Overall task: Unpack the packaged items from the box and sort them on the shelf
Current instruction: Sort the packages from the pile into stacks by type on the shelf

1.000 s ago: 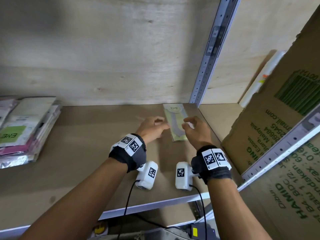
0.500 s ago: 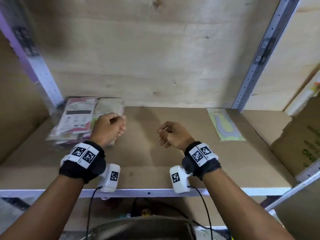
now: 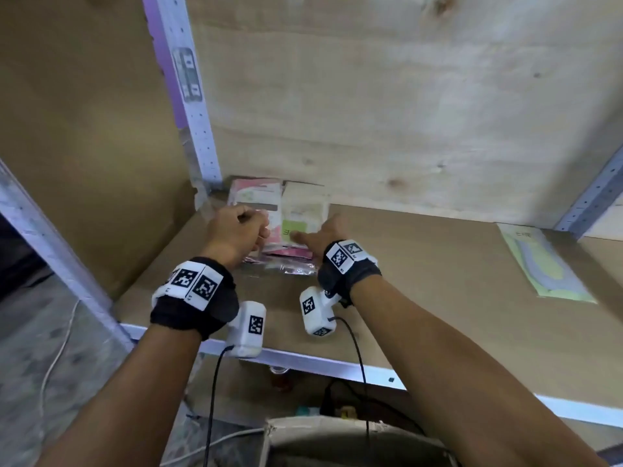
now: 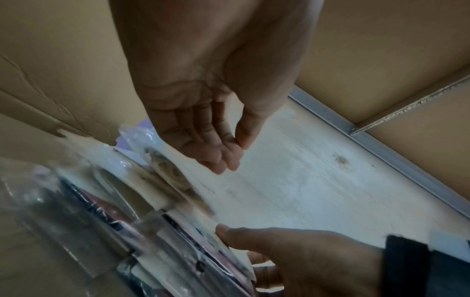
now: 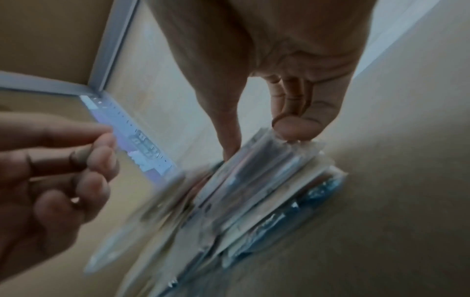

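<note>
A stack of flat plastic-wrapped packets (image 3: 303,210) lies in the back left corner of the wooden shelf (image 3: 421,281). Its top packet carries a green label. My right hand (image 3: 313,235) reaches onto the stack from the right. In the wrist views the right hand (image 5: 262,140) has its thumb on top of the stack (image 5: 267,191) and curled fingers at the edge, pinching the upper packets. My left hand (image 3: 242,227) hovers curled just left of the stack and holds nothing; its thumb meets the fingertips (image 4: 235,155). One green-and-grey packet (image 3: 546,264) lies alone at the shelf's right.
A perforated metal upright (image 3: 188,112) stands right behind the stack, with a brown cardboard wall (image 3: 84,146) to its left. A plywood back panel (image 3: 404,112) closes the shelf. Another upright (image 3: 593,197) stands at the right. The metal front rail (image 3: 337,365) runs beneath my wrists.
Both hands have left the green packet at the right and crossed to the stack at the left. The right hand, curled in mid-air half a second ago, now pinches the stack.
</note>
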